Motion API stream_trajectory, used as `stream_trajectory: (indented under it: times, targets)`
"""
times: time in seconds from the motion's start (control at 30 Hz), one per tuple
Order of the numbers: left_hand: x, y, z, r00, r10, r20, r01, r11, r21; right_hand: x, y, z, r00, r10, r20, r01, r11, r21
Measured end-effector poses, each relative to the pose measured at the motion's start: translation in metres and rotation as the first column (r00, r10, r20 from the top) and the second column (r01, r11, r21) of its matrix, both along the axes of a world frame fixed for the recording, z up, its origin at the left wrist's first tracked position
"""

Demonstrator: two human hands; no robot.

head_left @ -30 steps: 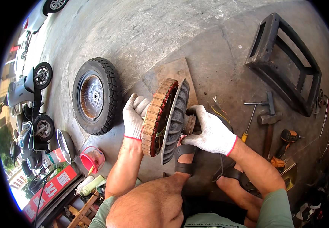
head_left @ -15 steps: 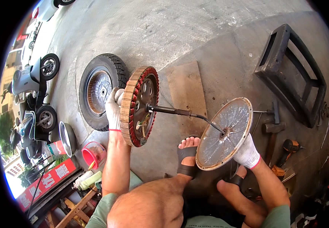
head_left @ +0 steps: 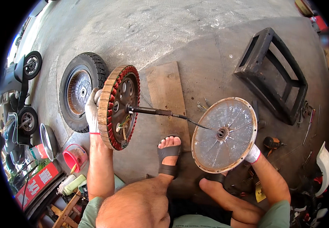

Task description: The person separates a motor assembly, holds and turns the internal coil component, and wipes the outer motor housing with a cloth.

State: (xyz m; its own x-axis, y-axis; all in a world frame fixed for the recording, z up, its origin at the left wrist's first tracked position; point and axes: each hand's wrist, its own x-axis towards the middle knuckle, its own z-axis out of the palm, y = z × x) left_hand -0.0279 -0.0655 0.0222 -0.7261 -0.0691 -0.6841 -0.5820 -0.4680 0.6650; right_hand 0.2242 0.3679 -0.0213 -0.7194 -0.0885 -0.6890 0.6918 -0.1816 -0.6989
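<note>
Left hand grasps a coil-ringed stator; right hand backs a round cover, fingers hidden, grip unclear.

Daylight floods in from left, we see concrete floor glowing pale up top; lower right sinks dim; our fisheye rim bends edges, corners black.

White knit gloves, a pale green shirt, black shorts and dark sandals.
The glove on the left hand ends in a thin red edge at the wrist; the one on the right hand, mostly hidden, has a matching pinkish-red edge. Well behind both hands, short, plain sleeves leave the forearms bare. Small dark lettering runs across the shirt. Between the hands, the sandals show broad straps.
</note>
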Motion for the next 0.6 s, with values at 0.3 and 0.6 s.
stream_trajectory:
  times: [0.3,0.6]
  targets:
    - [0.013,0.000,0.123,0.851,-0.312,-0.423,-0.004,0.801,-0.598,0.025,0.053,0.073,0.992,-0.110,0.069,0.110,0.994,-0.002]
    - [0.048,-0.076,0.294,0.653,-0.154,-0.742,-0.217,0.900,-0.378,0.042,0.086,0.140,0.976,-0.217,0.001,0.217,0.973,-0.074]
